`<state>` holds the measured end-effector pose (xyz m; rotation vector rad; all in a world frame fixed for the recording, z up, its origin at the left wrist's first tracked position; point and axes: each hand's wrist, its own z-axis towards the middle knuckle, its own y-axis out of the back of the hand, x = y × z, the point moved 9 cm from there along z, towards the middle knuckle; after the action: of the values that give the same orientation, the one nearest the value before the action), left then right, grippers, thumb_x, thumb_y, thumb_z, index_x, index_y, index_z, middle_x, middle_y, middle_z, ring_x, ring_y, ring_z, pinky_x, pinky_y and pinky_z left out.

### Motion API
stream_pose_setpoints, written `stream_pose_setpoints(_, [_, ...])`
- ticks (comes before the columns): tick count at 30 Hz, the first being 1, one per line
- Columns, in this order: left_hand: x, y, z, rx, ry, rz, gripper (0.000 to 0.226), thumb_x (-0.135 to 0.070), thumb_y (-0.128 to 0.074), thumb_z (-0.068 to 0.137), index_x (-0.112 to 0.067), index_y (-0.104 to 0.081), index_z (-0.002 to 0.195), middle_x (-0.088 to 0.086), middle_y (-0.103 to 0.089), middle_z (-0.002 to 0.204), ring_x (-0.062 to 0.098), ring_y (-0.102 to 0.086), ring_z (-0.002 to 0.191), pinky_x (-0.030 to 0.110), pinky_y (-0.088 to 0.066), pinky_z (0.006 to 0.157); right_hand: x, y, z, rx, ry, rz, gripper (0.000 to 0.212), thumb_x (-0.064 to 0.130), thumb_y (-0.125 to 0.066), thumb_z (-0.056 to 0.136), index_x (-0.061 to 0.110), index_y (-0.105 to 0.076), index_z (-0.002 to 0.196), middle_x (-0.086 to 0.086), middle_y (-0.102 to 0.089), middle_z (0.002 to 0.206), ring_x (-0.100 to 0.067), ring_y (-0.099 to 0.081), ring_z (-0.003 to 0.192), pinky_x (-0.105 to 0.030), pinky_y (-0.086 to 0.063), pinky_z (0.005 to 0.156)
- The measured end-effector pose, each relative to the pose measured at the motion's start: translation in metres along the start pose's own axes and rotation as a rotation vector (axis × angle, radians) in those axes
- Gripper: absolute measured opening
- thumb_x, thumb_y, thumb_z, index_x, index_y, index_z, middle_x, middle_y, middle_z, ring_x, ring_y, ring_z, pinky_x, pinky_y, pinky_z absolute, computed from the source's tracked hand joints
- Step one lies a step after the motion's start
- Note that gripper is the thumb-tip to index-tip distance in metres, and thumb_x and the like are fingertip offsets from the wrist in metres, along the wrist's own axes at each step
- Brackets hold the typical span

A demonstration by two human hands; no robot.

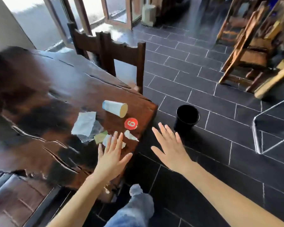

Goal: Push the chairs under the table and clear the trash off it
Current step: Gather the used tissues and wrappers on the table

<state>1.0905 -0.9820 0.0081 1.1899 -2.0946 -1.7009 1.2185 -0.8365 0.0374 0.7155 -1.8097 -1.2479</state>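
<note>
A dark wooden surface [39,99] fills the left half of the frame, seen from above. Near its corner at centre, trash is scattered: a torn white paper [84,122] over a crumpled clear wrapper [93,134], a green scrap [100,136], small white scraps [130,135], and a paper cup [115,108] lying on its side. A red disc marked 6 [130,123] sits among them. Above the surface, two dark chairs [121,51] are seen already tucked against its far edge.

The left hand [111,154] is held flat over the scraps, fingers [120,138] spread wide, nothing gripped. The right hand [170,146] is held off the edge, fingers equally wide and empty. On the tiled floor just right of the corner stands a black bin [186,117].

The scraps would best be swept toward the edge with the flat left palm and caught in the cupped right, then dropped into the bin; the cup may roll.
</note>
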Motion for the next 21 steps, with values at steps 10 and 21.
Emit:
stream_pose_setpoints(10, [0.057,-0.01,0.103,0.039,0.274,-0.166,0.078,-0.054,-0.039,0.092,-0.027,0.004,0.151,-0.002,0.012,0.16,0.019,0.01,0.148,0.05,-0.002,0.119,0.025,-0.035,0.153,0.287,0.291,0.168,0.064,0.039,-0.047,0.095,0.025,-0.017,0.149,0.003,-0.025,0.156,-0.02,-0.034,0.138,-0.041,-0.037,0.107])
stream_pose_setpoints(21, [0.08,-0.087,0.042,0.056,0.86,-0.627,0.065,-0.042,-0.051,0.093,-0.024,-0.025,0.149,0.01,-0.006,0.16,0.026,-0.012,0.146,0.036,-0.017,0.119,0.068,-0.1,0.235,0.837,0.802,-0.257,0.034,0.041,-0.048,0.092,0.022,-0.059,0.118,-0.003,-0.03,0.152,-0.026,-0.04,0.133,-0.04,-0.04,0.103])
